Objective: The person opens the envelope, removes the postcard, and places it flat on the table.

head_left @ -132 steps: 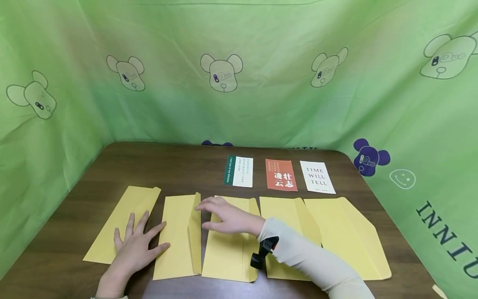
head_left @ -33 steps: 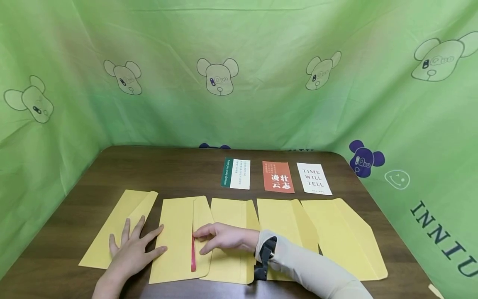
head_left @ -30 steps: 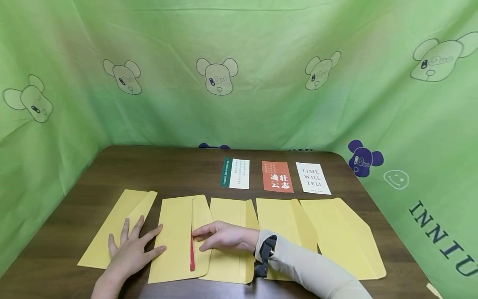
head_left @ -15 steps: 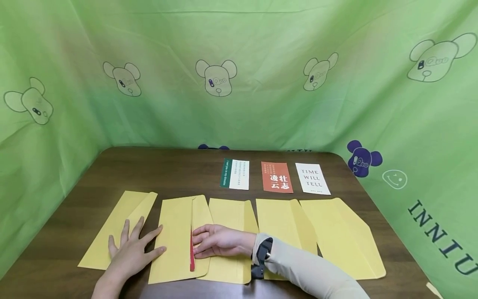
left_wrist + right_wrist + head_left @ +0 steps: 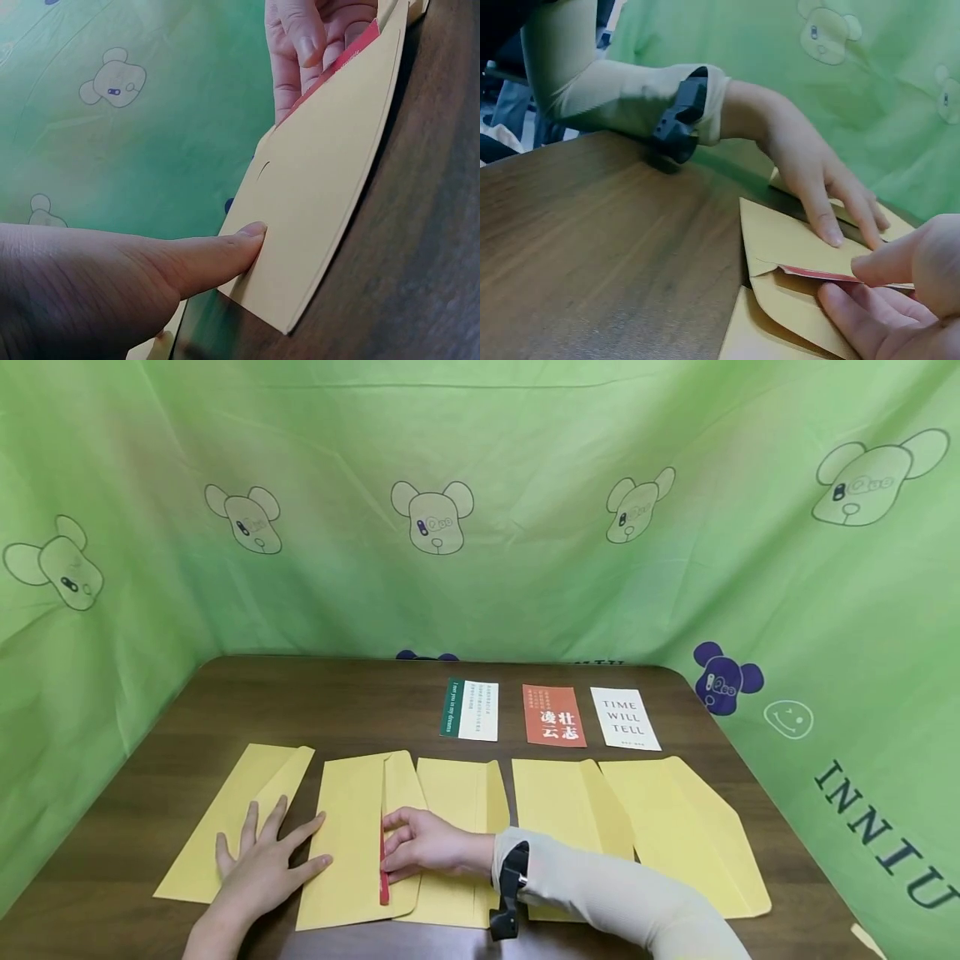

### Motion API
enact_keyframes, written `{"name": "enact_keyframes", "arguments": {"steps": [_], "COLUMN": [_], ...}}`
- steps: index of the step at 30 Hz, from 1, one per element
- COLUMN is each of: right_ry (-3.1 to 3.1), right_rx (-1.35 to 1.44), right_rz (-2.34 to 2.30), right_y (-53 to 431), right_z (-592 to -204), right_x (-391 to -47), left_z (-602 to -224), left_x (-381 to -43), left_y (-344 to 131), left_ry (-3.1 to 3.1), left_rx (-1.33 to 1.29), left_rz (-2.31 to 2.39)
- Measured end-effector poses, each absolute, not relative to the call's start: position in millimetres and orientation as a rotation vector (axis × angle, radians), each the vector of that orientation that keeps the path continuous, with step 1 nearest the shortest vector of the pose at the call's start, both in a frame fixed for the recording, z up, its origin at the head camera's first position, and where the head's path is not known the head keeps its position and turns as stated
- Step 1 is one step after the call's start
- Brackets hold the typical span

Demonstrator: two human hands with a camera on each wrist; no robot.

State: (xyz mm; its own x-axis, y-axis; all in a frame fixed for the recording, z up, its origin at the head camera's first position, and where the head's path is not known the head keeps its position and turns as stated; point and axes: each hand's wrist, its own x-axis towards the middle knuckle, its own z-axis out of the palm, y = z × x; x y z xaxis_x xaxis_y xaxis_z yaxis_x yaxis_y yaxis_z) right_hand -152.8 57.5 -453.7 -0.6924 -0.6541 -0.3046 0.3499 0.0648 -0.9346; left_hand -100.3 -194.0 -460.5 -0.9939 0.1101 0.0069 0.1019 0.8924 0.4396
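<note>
In the head view my left hand [image 5: 258,868] lies with fingers spread over the leftmost yellow envelope [image 5: 217,827], its thumb and forefinger pressing the left edge of the second envelope [image 5: 345,843]. A narrow strip of a red card [image 5: 385,892] sticks out of that second envelope's mouth, on its right side; most of the card is hidden inside. My right hand [image 5: 427,845] pinches this strip. From the right wrist view, the thumb is over the red edge [image 5: 814,272] and the other fingers sit below it, against the unfolded flap [image 5: 795,307].
To the right lie three more yellow envelopes: one partly under my right hand [image 5: 480,893], one under the sleeve [image 5: 555,802], and one at the end [image 5: 690,827]. Behind them are a green-and-white card [image 5: 480,710], a red card with white characters [image 5: 553,717] and a white card [image 5: 625,718].
The second envelope's flap has been opened out to the right, exposing the red strip. My right hand has come down from above the envelopes and its thumb has closed in on that strip. The left hand stays put.
</note>
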Motion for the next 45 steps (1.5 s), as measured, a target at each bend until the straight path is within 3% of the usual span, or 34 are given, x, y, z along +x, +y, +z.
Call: {"name": "enact_keyframes", "arguments": {"steps": [45], "right_ry": [1.593], "right_rx": [-0.276], "right_rz": [-1.822], "right_y": [56], "right_z": [-452], "right_x": [-141], "left_z": [-462], "left_x": [-100], "left_y": [-196], "left_ry": [3.020], "left_rx": [0.170], "left_rz": [0.739]}}
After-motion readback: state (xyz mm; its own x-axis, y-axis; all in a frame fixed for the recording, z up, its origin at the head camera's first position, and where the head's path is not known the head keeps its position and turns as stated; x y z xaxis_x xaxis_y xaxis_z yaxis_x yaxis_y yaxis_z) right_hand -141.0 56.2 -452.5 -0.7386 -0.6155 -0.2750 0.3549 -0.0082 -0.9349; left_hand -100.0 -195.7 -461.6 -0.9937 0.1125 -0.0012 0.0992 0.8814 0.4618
